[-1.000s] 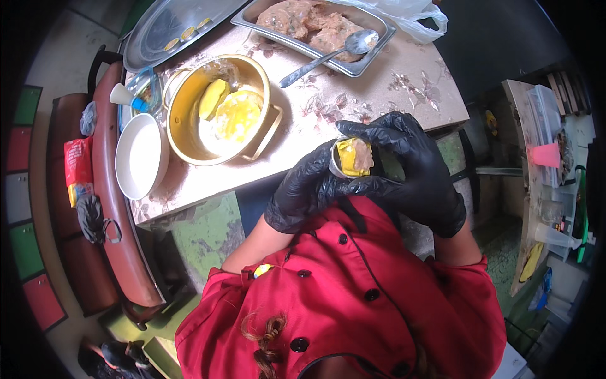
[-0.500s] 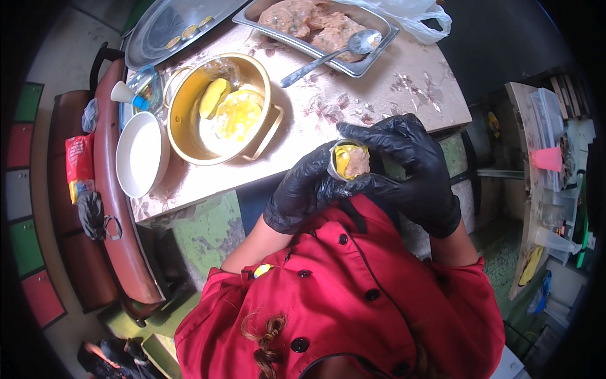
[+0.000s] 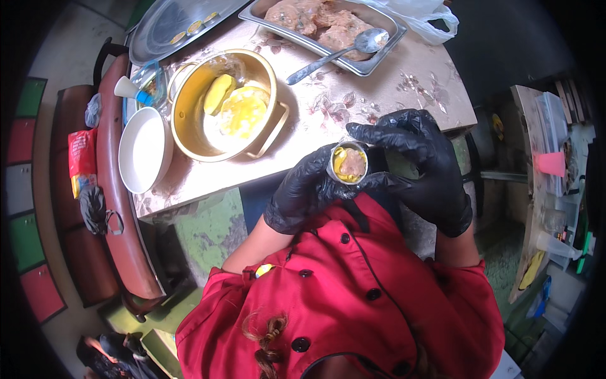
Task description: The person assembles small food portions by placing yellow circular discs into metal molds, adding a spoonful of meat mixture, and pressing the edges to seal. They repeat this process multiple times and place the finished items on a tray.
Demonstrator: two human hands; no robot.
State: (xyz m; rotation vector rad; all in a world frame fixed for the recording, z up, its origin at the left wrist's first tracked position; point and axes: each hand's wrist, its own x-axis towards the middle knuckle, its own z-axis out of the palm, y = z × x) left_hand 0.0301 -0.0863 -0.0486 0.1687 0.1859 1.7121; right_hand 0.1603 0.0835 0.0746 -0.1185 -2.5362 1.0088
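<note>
Both hands: left hand (image 3: 303, 189) & right hand (image 3: 420, 164) curled round filled metal cup (image 3: 348, 163).

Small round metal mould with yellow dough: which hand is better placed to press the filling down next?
Probably right. The left hand grips the small round metal mould from its side; the right hand arches over it, fingers nearest its open top.

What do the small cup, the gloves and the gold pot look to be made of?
Cup: thin metal, likely, from its shiny silver rim. Gloves on both hands, left and right: glossy black rubber-like film, creased. Pot: gold-toned metal, brushed sheen.
</note>
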